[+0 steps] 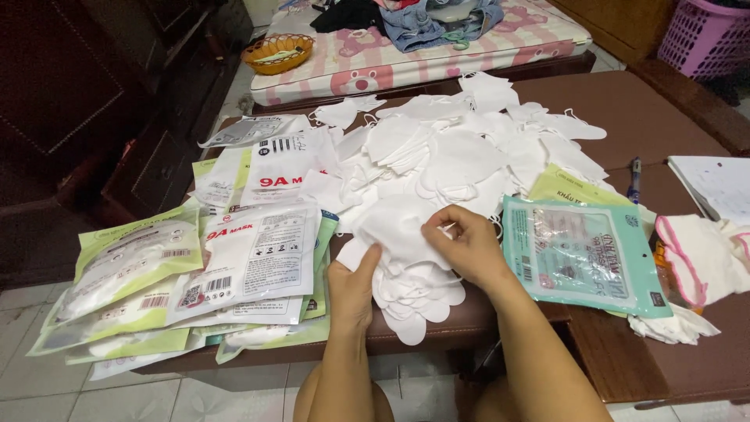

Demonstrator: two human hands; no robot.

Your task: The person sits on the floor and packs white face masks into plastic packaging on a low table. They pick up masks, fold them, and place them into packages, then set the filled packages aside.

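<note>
A white face mask is lying atop a small stack at the tabletop near edge. The left hand is steadying it with fingers closed underneath; the right hand is pinching its edge. Filled pouches are lying left; a large loose heap is waiting behind, so most looks unsorted.

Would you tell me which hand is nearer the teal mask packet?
Right. The right hand sits just beside the teal mask packet; the left hand lies farther away, across the white masks.

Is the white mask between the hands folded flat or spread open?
Folded flat: the white mask lies as one flat panel on the stack, left hand and right hand at its edges.
</note>
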